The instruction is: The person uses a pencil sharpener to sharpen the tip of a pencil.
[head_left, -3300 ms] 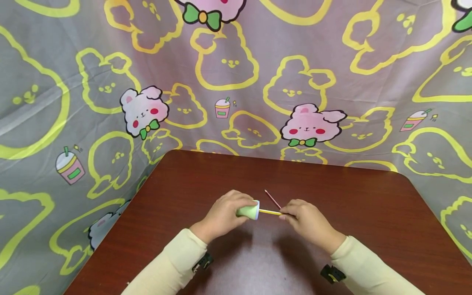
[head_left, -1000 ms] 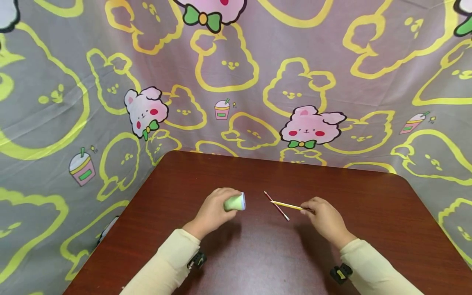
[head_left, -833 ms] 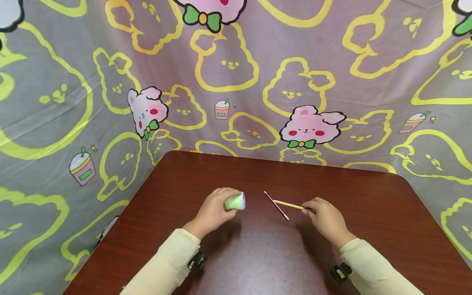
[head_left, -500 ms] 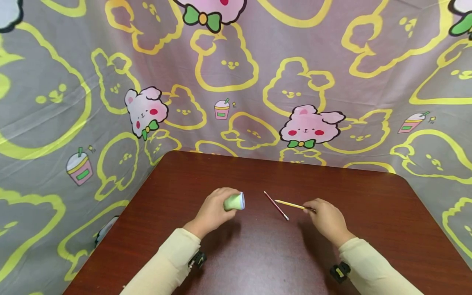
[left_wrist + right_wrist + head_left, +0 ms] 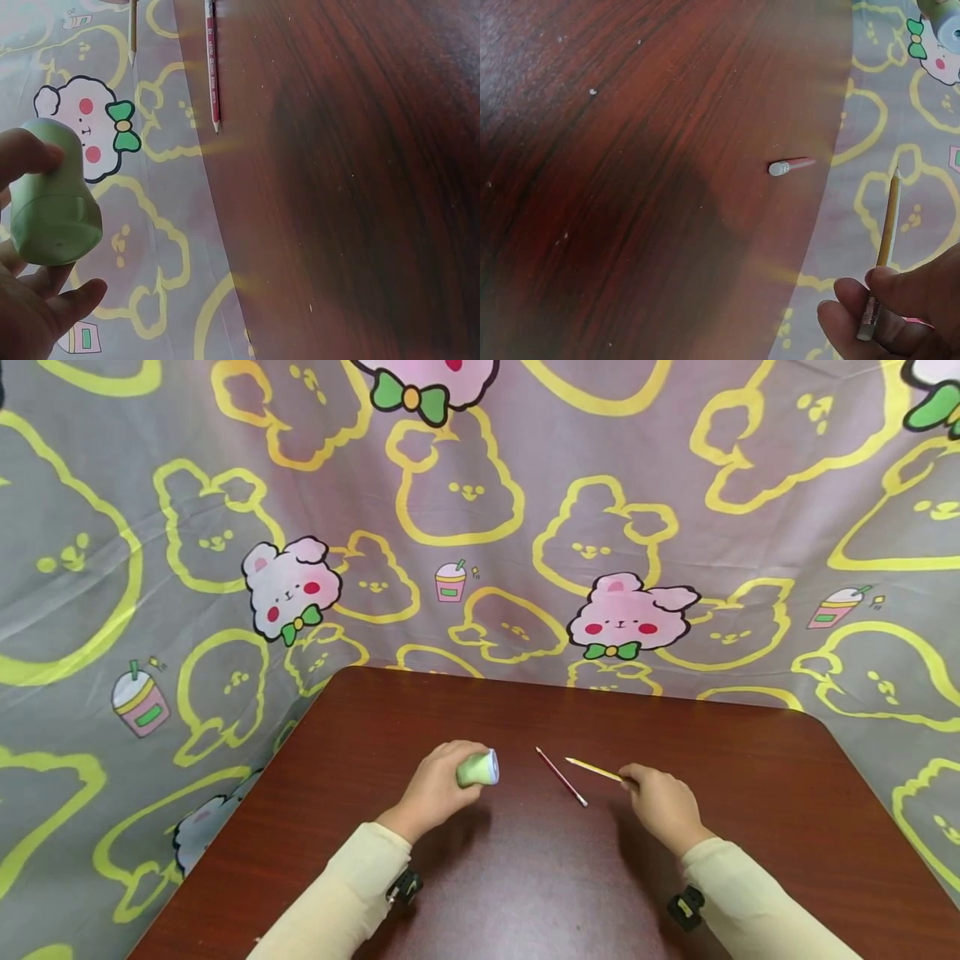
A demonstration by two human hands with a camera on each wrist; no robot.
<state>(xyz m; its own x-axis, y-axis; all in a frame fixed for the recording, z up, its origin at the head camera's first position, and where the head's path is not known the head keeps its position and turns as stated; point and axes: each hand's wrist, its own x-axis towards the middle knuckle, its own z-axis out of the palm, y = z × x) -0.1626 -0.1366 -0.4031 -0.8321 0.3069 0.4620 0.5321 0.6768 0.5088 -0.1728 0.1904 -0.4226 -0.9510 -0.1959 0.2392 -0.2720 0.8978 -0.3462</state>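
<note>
My left hand grips a light green pencil sharpener above the table, its pale blue end with a small dark hole facing right. In the left wrist view the sharpener's rounded green base shows, with the thumb across its side. A yellow pencil is pinched near its eraser end by my right hand; its pointed tip aims left, apart from the sharpener. The right wrist view shows the bare pale tip of that yellow pencil. Between the hands a dark red pencil lies on the table.
The brown wooden table has rounded far corners. Behind it and to the left hangs a grey cloth with yellow outlines and pink rabbit faces. Small pale specks dot the tabletop.
Over three seconds ago the yellow pencil's tip was inside the sharpener. The hands have since moved apart; lately the pencil has shifted slightly right, off the red pencil, while the left hand stays nearly still.
</note>
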